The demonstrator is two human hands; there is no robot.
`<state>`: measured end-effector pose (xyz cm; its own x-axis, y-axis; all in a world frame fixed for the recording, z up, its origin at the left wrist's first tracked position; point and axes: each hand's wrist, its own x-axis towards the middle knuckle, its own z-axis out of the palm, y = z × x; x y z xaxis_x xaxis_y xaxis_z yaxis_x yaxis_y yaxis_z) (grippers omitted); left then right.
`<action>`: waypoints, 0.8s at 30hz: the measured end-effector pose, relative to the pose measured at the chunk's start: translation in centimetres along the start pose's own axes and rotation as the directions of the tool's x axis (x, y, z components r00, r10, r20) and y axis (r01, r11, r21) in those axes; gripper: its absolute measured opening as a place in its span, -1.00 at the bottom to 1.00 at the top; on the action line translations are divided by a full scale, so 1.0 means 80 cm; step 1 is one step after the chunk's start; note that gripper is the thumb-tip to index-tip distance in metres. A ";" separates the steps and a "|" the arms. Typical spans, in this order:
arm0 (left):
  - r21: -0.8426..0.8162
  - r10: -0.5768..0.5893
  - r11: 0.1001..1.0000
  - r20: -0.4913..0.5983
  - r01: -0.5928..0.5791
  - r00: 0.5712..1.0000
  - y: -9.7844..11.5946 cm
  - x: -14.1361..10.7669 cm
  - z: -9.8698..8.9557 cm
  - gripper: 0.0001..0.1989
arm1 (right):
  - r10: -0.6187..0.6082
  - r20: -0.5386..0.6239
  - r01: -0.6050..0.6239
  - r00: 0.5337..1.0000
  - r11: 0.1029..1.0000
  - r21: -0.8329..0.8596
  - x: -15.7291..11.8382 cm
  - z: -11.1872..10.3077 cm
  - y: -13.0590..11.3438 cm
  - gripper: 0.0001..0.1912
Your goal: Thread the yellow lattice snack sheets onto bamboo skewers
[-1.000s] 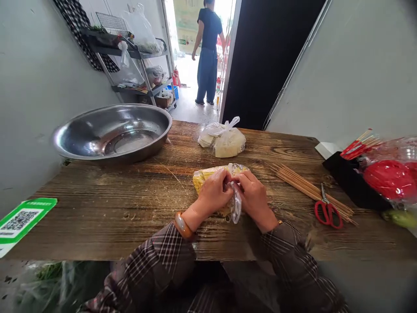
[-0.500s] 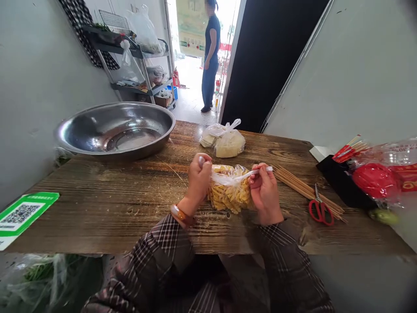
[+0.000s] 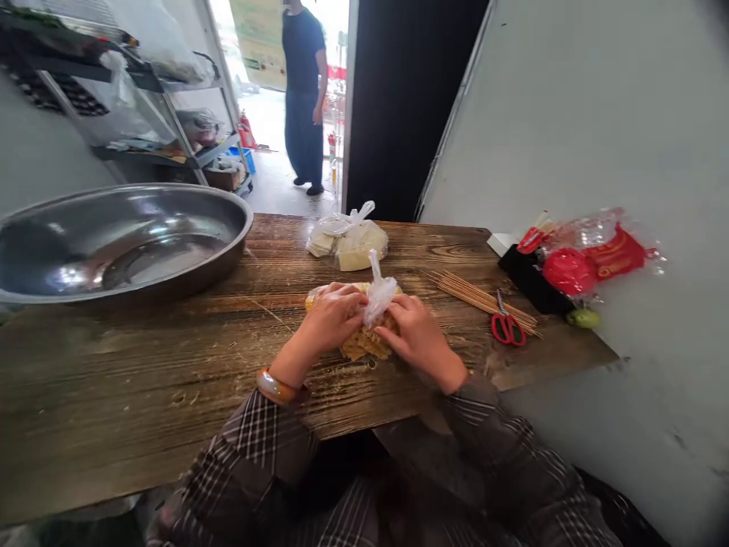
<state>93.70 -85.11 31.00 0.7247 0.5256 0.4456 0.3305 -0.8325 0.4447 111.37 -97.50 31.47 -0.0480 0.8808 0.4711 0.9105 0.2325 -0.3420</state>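
Left hand [image 3: 333,315] and right hand [image 3: 420,336] touch the bag [image 3: 377,308], grip unclear.
Hard pressing could crush its yellow pieces [image 3: 366,346].

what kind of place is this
Probably a food stall or small kitchen's prep room: a wide metal basin, a bag of yellow pieces and thin sticks like skewers share one wooden table.
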 end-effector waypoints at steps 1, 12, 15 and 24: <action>0.060 0.029 0.998 0.033 -0.031 0.999 0.001 0.000 0.001 -0.85 | 0.021 0.011 -0.020 1.000 0.998 -0.067 0.000 0.007 -0.006 -0.75; 0.219 -0.222 0.935 -0.248 0.278 0.943 0.015 -0.009 0.015 -0.88 | -0.096 -0.082 0.079 0.992 0.977 -0.198 0.046 0.037 0.007 -0.85; 0.009 -0.357 0.913 -0.469 0.409 0.808 0.000 -0.011 0.003 -0.85 | -0.052 -0.221 0.022 0.974 0.990 -0.136 0.062 0.025 0.036 -0.88; -0.770 -0.670 0.632 -0.483 0.091 0.564 -0.031 -0.004 -0.018 -0.86 | 0.471 -0.385 -0.293 0.794 0.850 0.437 0.046 0.025 0.106 -0.72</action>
<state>91.78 -82.98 30.86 -0.1041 0.9387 0.3288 -0.1904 -0.3433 0.9197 118.11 -91.50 28.67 0.5490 0.6500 0.5254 0.6089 0.1196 -0.7842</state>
